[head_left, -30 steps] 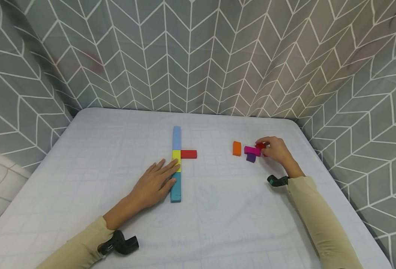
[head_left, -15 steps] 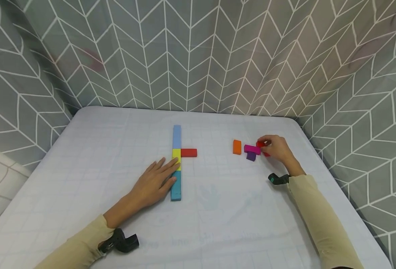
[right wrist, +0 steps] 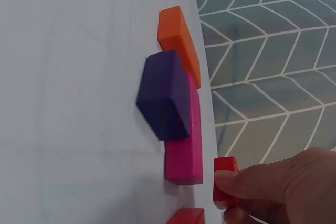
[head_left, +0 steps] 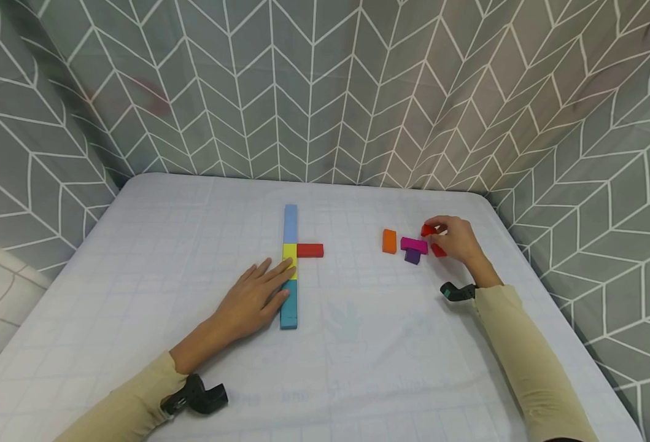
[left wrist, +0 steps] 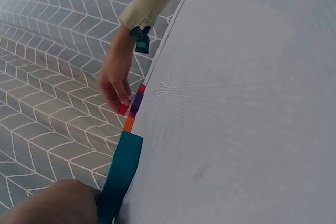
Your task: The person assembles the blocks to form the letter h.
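My left hand [head_left: 253,301] lies with straight fingers on a yellow block [head_left: 289,252] and a teal block [head_left: 288,310]. These form an upright row with a light blue block [head_left: 290,224] at the far end. A red block [head_left: 310,250] juts right from the yellow one. At the right, my right hand [head_left: 458,238] pinches another red block [right wrist: 224,195] between thumb and fingers, seemingly raised off the table. Below that hand lies one more red block [head_left: 438,250], partly covered in the head view.
Left of the right hand are a magenta block [head_left: 413,245], a purple block [head_left: 412,256] against its near side, and an orange block [head_left: 389,241]. A white-covered table [head_left: 358,368] spreads beneath. Behind it hangs a grey patterned curtain [head_left: 325,92].
My right hand has shifted slightly away from me with the pinched red block, away from the magenta block. More of the other red block shows. My left hand has stayed in place.
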`<state>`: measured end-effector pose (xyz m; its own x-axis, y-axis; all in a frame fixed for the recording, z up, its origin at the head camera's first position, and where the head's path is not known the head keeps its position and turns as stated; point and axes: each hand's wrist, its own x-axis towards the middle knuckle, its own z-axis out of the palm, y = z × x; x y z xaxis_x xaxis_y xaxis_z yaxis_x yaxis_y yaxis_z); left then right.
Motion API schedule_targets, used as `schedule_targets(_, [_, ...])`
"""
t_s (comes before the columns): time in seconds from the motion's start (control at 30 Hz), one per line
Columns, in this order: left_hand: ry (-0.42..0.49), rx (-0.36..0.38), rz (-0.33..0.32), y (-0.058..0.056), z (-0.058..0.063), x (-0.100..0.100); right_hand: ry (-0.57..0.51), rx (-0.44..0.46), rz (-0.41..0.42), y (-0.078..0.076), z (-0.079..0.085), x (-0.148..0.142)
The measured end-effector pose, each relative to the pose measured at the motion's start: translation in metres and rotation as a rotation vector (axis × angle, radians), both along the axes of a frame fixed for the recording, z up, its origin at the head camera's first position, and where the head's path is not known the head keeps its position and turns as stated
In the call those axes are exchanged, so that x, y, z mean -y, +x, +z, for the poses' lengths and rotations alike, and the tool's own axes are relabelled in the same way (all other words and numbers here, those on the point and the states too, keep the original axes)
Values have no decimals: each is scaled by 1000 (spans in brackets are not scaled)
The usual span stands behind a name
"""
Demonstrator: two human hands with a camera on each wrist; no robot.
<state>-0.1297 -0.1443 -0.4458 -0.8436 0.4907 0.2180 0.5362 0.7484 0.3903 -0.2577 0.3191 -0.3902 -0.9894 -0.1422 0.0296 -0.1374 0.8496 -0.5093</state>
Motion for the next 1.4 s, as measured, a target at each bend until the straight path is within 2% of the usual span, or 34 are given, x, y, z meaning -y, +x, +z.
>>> schedule_targets(0.43, [1,3,-1,0,1,0,-1,-21,16,5,11,19])
schedule_targets(1.03, [8,-5,4,1,-1,-1,-37,-104,132,10,18,56])
schedule_targets(1.4, [-2,5,8,1,1,0,-66,-108,181,12,23,74])
